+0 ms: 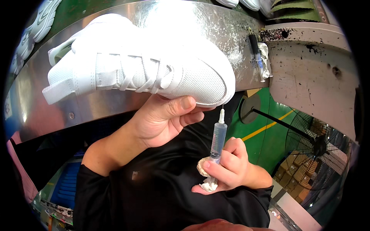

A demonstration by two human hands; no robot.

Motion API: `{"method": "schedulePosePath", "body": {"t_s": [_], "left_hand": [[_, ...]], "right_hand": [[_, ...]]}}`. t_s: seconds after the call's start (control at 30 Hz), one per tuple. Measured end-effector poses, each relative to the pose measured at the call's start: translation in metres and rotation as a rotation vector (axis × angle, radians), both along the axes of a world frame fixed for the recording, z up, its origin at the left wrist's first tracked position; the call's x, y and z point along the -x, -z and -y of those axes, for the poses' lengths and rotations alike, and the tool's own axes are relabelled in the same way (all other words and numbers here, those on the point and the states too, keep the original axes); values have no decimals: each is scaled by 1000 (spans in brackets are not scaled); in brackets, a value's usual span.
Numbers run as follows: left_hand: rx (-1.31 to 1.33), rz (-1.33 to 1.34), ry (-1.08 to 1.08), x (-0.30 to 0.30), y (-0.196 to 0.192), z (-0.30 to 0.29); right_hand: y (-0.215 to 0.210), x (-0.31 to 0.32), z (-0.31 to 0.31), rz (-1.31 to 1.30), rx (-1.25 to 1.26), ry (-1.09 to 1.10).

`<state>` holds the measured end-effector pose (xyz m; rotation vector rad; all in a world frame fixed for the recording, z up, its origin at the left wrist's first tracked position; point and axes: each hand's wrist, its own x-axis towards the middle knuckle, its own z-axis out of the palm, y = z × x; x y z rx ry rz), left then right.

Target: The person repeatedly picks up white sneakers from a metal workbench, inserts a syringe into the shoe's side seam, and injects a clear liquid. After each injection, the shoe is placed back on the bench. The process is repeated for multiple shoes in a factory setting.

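A white lace-up sneaker [154,65] lies over the metal bench, its toe to the right and its heel to the left. My left hand [165,117] grips the shoe from the near side, thumb against the sole edge by the forefoot and fingers curled partly out of sight under it. In my right hand [229,165] is a clear syringe [218,140] with liquid inside, its barrel pointing up. The thin needle tip meets the edge of the shoe's toe. Crumpled white material wraps the syringe's lower end, between my fingers and thumb.
The shiny metal bench [50,111] curves across the far side. On its right end lie a black-capped pen-like tool [255,48] and crumpled white tissue [264,59]. More white shoes [38,27] stand at far left. A black fan [318,146] stands at right by cardboard boxes.
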<state>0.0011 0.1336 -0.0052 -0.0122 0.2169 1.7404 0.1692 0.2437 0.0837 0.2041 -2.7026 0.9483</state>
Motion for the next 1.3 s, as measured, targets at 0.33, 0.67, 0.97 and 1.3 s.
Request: {"method": "schedulePosePath", "body": {"t_s": [0.33,0.67,0.97,1.3], "left_hand": [[34,35,-19,3,-14,-3],[208,214,-103,1,-3,126],[459,59,-303,-4,-7,176],[561,-562,-256,89,-25,102]], "right_hand": [[2,2,1,-46,-68,8],[59,19,-52,-80,-57,186],[85,71,-66,-139,-30,227],[87,86,-83,-172,-14,315]]}}
